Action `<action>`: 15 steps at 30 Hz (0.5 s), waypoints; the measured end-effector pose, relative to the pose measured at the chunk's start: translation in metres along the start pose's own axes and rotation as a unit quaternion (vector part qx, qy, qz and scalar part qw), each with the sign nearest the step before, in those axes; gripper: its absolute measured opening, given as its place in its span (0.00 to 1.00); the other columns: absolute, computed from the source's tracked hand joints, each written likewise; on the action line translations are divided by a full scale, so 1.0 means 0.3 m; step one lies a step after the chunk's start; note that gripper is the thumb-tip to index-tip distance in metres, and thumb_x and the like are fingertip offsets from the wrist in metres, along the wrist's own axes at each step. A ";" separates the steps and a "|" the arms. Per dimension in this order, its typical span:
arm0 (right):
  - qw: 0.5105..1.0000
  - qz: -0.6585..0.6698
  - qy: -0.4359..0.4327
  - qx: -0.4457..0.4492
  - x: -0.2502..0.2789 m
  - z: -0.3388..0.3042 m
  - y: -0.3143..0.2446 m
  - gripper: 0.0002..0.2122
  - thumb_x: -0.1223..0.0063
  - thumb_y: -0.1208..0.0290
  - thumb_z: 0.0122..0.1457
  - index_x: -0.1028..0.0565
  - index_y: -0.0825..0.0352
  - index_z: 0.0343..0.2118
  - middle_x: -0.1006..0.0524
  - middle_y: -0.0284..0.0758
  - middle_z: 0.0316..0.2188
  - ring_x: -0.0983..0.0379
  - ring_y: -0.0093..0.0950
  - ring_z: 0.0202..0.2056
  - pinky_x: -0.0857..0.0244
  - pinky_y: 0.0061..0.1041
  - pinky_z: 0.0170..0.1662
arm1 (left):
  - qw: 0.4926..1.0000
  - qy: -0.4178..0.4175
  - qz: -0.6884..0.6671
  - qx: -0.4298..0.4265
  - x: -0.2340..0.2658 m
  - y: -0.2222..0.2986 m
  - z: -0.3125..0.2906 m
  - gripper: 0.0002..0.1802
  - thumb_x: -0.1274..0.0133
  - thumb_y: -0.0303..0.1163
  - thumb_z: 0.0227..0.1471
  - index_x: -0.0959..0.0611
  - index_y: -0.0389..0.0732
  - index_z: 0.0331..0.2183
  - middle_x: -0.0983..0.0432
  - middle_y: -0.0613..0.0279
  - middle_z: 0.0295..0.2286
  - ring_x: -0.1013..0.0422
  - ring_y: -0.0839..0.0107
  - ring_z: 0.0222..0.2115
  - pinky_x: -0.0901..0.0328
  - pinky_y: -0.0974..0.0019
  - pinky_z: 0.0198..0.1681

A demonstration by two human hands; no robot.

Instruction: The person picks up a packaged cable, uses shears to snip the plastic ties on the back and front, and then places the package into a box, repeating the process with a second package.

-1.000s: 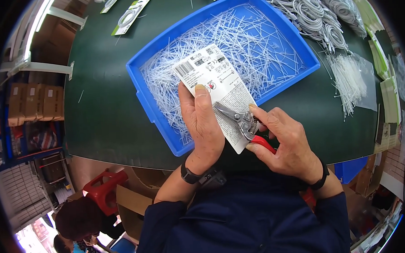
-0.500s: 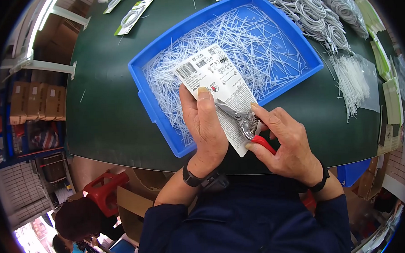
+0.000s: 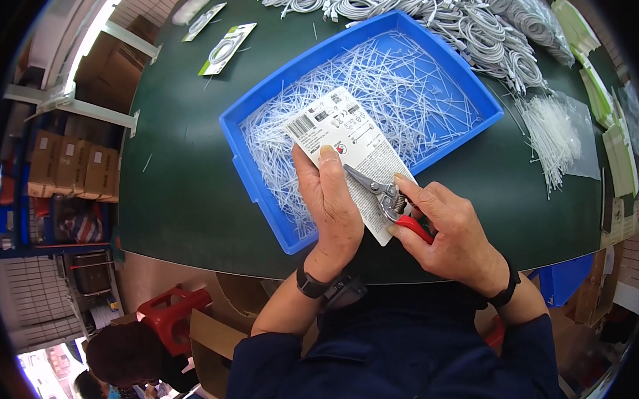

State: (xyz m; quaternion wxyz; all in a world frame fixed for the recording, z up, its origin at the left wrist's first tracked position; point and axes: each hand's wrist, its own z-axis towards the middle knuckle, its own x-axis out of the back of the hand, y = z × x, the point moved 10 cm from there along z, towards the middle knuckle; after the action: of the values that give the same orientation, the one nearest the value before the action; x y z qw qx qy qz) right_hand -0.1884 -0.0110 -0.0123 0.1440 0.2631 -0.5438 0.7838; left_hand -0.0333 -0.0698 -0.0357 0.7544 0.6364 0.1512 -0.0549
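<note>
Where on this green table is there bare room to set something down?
The widest free patch of table lies left of the blue tray, below the packaged cable. A narrower strip runs between the tray's right side and the tie bundle. The tray and the far edge with cable coils are crowded.

both hands, left hand (image 3: 334, 206) and right hand (image 3: 445, 229), curl closed side by side.

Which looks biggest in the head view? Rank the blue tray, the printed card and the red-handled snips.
1. Blue tray, by far the largest.
2. Printed card, held by the left hand.
3. Red-handled snips, in the right hand, partly hidden.
</note>
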 end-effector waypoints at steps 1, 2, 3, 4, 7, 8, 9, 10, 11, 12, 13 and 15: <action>1.000 -0.002 0.004 0.004 0.005 0.001 -0.004 0.30 0.32 0.77 0.47 0.27 0.70 0.56 0.27 0.38 0.28 0.28 0.28 0.24 0.31 0.26 0.29 | 1.000 -0.005 -0.010 0.003 0.001 -0.001 0.003 0.19 0.62 0.34 0.68 0.35 0.33 0.55 0.28 0.56 0.45 0.31 0.77 0.42 0.34 0.68 0.48; 1.000 -0.004 0.003 0.003 0.006 0.004 -0.006 0.30 0.32 0.77 0.47 0.27 0.70 0.57 0.26 0.38 0.28 0.29 0.27 0.24 0.32 0.25 0.29 | 1.000 -0.011 -0.020 0.006 0.001 -0.001 0.007 0.19 0.61 0.33 0.68 0.35 0.33 0.55 0.28 0.56 0.45 0.31 0.76 0.42 0.34 0.68 0.48; 1.000 -0.007 0.002 0.002 0.008 0.005 -0.004 0.30 0.32 0.77 0.47 0.28 0.70 0.57 0.26 0.37 0.28 0.29 0.26 0.23 0.32 0.24 0.28 | 0.999 -0.017 -0.030 0.010 0.000 -0.004 0.011 0.19 0.60 0.33 0.68 0.35 0.33 0.55 0.28 0.56 0.45 0.31 0.76 0.42 0.34 0.68 0.48; 1.000 -0.010 0.002 0.001 0.013 0.008 -0.003 0.30 0.32 0.77 0.47 0.28 0.70 0.57 0.26 0.37 0.28 0.30 0.25 0.23 0.33 0.24 0.28 | 0.999 -0.022 -0.031 0.006 -0.001 -0.002 0.015 0.19 0.60 0.33 0.68 0.35 0.33 0.55 0.28 0.56 0.45 0.31 0.76 0.42 0.34 0.68 0.48; 1.000 0.010 0.020 0.003 0.058 0.021 -0.006 0.30 0.33 0.78 0.48 0.29 0.71 0.58 0.26 0.36 0.29 0.32 0.24 0.23 0.34 0.23 0.28 | 0.999 -0.033 -0.023 0.014 -0.010 0.002 0.032 0.20 0.56 0.30 0.67 0.35 0.33 0.56 0.27 0.55 0.47 0.29 0.74 0.44 0.34 0.68 0.50; 0.999 0.023 0.028 0.001 0.073 0.028 -0.004 0.31 0.34 0.78 0.48 0.29 0.71 0.58 0.26 0.35 0.29 0.33 0.23 0.23 0.35 0.22 0.28 | 0.999 -0.042 -0.023 0.010 -0.012 0.016 0.038 0.20 0.56 0.30 0.67 0.35 0.33 0.56 0.27 0.55 0.47 0.29 0.74 0.44 0.34 0.68 0.50; 0.999 0.020 0.037 0.002 0.094 0.039 -0.004 0.31 0.34 0.78 0.48 0.29 0.71 0.58 0.26 0.35 0.29 0.33 0.23 0.23 0.35 0.22 0.28 | 0.998 -0.039 -0.035 0.018 -0.004 0.030 0.043 0.20 0.55 0.30 0.66 0.34 0.32 0.56 0.26 0.55 0.47 0.29 0.73 0.45 0.34 0.67 0.51; 0.999 0.027 0.037 0.003 0.116 0.055 -0.008 0.30 0.35 0.77 0.49 0.30 0.71 0.59 0.25 0.36 0.31 0.32 0.24 0.25 0.34 0.22 0.30 | 0.998 -0.035 -0.046 0.025 0.008 0.047 0.047 0.19 0.54 0.29 0.66 0.32 0.32 0.55 0.25 0.54 0.48 0.28 0.72 0.46 0.34 0.67 0.51; 0.999 0.033 0.036 0.004 0.139 0.073 -0.012 0.30 0.36 0.77 0.50 0.30 0.71 0.59 0.25 0.37 0.33 0.31 0.24 0.27 0.33 0.23 0.33 | 0.997 -0.030 -0.057 0.033 0.021 0.062 0.056 0.19 0.53 0.28 0.65 0.31 0.31 0.55 0.25 0.54 0.48 0.27 0.71 0.46 0.34 0.66 0.52; 0.999 0.040 0.036 0.006 0.158 0.089 -0.015 0.30 0.38 0.77 0.51 0.31 0.71 0.60 0.24 0.38 0.36 0.30 0.25 0.29 0.33 0.23 0.35 | 0.997 -0.037 -0.057 0.029 0.036 0.081 0.072 0.19 0.53 0.28 0.65 0.31 0.31 0.55 0.25 0.54 0.48 0.27 0.71 0.46 0.34 0.66 0.52; 0.998 0.041 0.039 0.011 0.175 0.105 -0.017 0.30 0.38 0.77 0.51 0.31 0.71 0.60 0.24 0.38 0.36 0.30 0.25 0.29 0.33 0.23 0.35 | 0.997 -0.045 -0.054 0.019 0.052 0.115 0.090 0.18 0.53 0.28 0.65 0.30 0.31 0.54 0.24 0.53 0.48 0.27 0.70 0.47 0.34 0.65 0.53; 0.996 0.049 0.065 0.040 0.214 0.139 -0.034 0.29 0.40 0.76 0.52 0.31 0.72 0.60 0.23 0.41 0.41 0.29 0.28 0.34 0.33 0.25 0.41 | 0.997 -0.058 -0.046 -0.001 0.064 0.178 0.117 0.18 0.53 0.30 0.66 0.27 0.29 0.53 0.23 0.53 0.48 0.27 0.68 0.49 0.34 0.63 0.55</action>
State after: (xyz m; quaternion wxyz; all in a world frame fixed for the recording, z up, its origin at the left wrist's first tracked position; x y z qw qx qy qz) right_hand -0.2252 -0.0498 0.0432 0.1301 0.1902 -0.5134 0.8266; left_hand 0.0051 -0.0922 0.0141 0.7595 0.6233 0.1366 -0.1265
